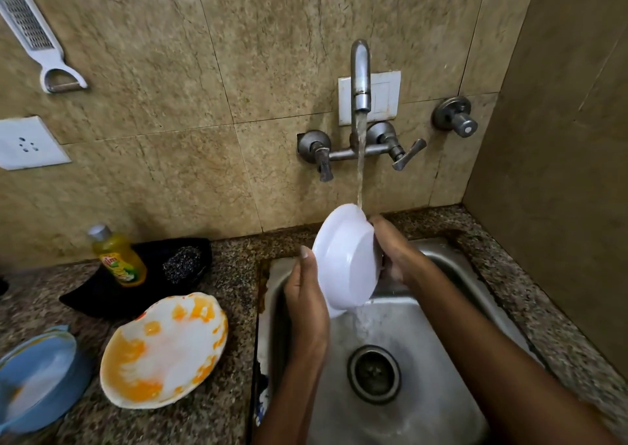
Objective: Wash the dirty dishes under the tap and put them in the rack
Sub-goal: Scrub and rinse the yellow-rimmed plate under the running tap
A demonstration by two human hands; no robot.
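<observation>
A white plate [345, 257] is held on edge over the sink [452, 410], gripped at its left rim by the left hand [306, 303] and at its hidden side by the right hand [394, 251]. Its top rim is struck by water from the tap [361, 77]. A stained plate [163, 351] and a blue dish [37, 376] lie on the counter [234, 274] to the left.

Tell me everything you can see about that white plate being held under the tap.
The white plate looks like smooth plastic, round with a raised rim. It is held on edge over the steel sink, its underside facing the camera. The left hand holds its lower left edge and the right hand reaches behind its right side. Water from the tap strikes its top rim and runs off the bottom. Its underside looks clean.
</observation>
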